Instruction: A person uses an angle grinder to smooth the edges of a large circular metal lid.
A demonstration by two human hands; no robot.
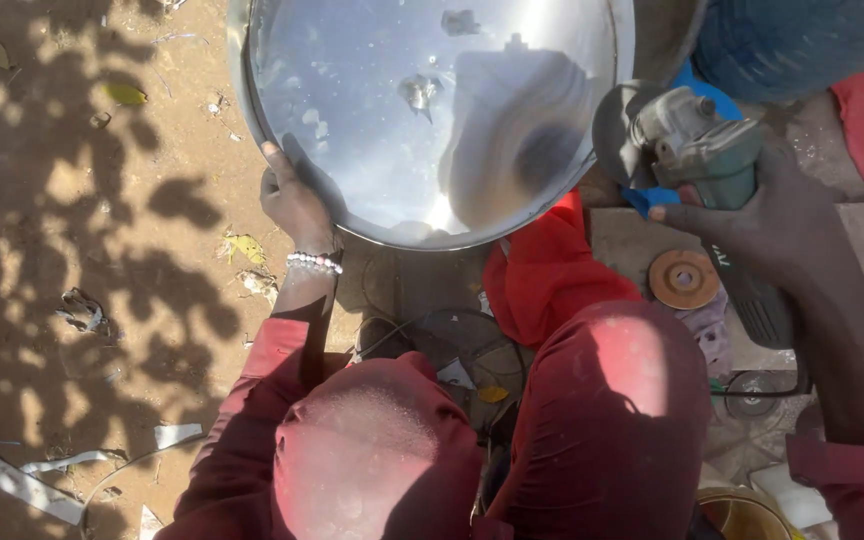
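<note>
fingers (274, 160) of the left hand (295, 205) curl round the rim of the big shiny metal dish (372, 100), tilted above the knees. right hand (767, 225) wraps tight on the green angle grinder (702, 150), its disc just beside the dish edge. worn orange disc (684, 279) lies below.

Bare sandy ground (72, 200), dappled with leaf shadow, carries everything. Dry leaves (244, 246) and small scraps lie scattered on it, with pale metal strips (12, 480) at the lower left. To the right, a flat slab (622, 240) bears an orange grinding disc (684, 279) and red cloth (547, 270).
</note>
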